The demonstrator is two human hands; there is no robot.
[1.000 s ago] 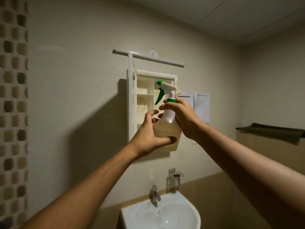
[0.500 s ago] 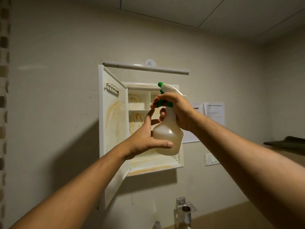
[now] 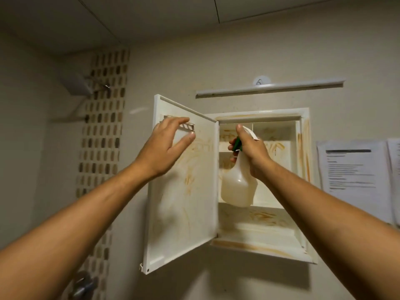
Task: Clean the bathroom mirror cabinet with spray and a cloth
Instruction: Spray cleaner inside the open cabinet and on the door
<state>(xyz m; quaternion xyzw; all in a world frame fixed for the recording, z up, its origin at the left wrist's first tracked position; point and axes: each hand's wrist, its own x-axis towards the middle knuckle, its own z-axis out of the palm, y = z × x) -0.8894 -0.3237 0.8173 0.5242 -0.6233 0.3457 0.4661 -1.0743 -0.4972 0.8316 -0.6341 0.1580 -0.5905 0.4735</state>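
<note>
The white mirror cabinet (image 3: 304, 182) hangs on the wall with its door (image 3: 184, 213) swung open to the left. Orange-brown smears cover the door's inner face and the shelves. My right hand (image 3: 251, 152) grips the neck of a translucent spray bottle (image 3: 238, 187) with a green trigger, held in front of the cabinet's open interior. My left hand (image 3: 166, 146) is raised before the upper part of the door, fingers apart near the small rack (image 3: 184, 126) there, holding nothing. No cloth is in view.
A white light bar (image 3: 270, 86) runs above the cabinet. Printed papers (image 3: 355, 176) are stuck to the wall at the right. A mosaic tile strip (image 3: 101, 126) runs down the left wall, with a metal fitting (image 3: 83, 284) at the lower left.
My left hand has let go of the bottle's base and risen to the door's upper part. The view has swung closer and to the left; the right hand still holds the bottle.
</note>
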